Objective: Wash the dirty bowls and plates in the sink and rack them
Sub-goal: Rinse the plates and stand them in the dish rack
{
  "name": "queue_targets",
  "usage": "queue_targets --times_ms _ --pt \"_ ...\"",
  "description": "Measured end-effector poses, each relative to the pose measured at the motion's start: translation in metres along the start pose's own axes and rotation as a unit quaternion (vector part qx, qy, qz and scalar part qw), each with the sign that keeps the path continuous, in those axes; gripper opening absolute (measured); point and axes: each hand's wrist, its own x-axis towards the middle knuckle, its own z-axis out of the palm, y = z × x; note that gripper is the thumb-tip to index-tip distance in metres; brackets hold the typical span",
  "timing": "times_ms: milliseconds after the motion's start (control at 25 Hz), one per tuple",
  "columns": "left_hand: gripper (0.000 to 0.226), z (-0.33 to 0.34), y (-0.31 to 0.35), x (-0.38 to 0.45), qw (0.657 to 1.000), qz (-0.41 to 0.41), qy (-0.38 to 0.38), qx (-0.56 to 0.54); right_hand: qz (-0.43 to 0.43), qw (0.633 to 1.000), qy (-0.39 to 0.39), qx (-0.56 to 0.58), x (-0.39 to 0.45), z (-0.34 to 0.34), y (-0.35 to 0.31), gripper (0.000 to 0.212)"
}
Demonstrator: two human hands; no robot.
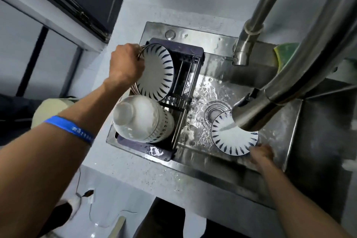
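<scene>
Racked plate point(156, 71) in left grip point(125, 63), right grip point(260, 153) pinching sink plate point(233, 137)

The sink point(228, 91) is brushed stainless steel, wet and glinting with water across its floor. The faucet point(301, 75) above it is the same steel, satin rather than mirror-bright. At the sink's left edge the rack point(183, 58) looks like dark matt plastic with thin metal rods. The plates point(157, 71) and stacked bowls point(139, 118) are glossy glazed ceramic. A sponge point(284, 54) at the far right corner looks soft and porous. The wristband point(71, 127) looks like smooth rubber.
</scene>
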Motion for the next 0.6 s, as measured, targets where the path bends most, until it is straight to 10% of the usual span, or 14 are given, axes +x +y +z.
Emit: queue_targets --times_ms 160,600 --pt "0.016 0.012 0.000 0.000 0.996 0.039 -0.006 0.075 0.010 1.000 0.017 -0.021 -0.033 -0.013 -0.024 0.038" --pt "0.021 0.009 -0.008 0.003 0.995 0.041 -0.013 0.089 0.007 0.994 0.055 0.094 -0.071 -0.009 -0.037 0.048"
